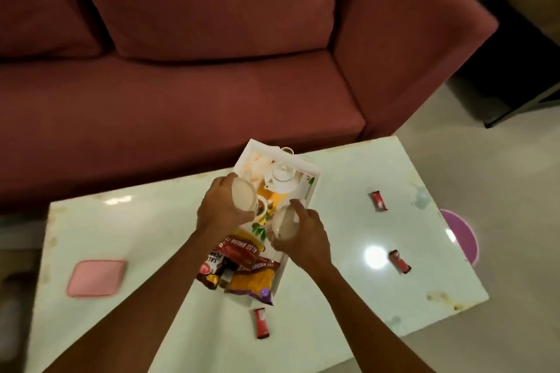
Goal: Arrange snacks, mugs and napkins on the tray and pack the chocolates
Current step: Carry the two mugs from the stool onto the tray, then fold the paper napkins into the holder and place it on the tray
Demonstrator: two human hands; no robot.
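A white tray (315,174) with a printed tea picture lies on the pale table (348,191). My left hand (221,206) grips a cream mug (244,197) above the tray's left side. My right hand (303,236) holds a second cream mug (285,222) over the tray's middle. Snack packets (251,275), red-brown and yellow, are piled at the tray's near end and overhang its edge. Three red chocolate bars lie loose on the table: one near the front (261,322), one at the right (400,261), one at the far right (379,201).
A pink folded napkin (96,278) lies on the table's left part. A dark red sofa (197,94) stands right behind the table. A purple round object (463,236) sits on the floor past the table's right edge.
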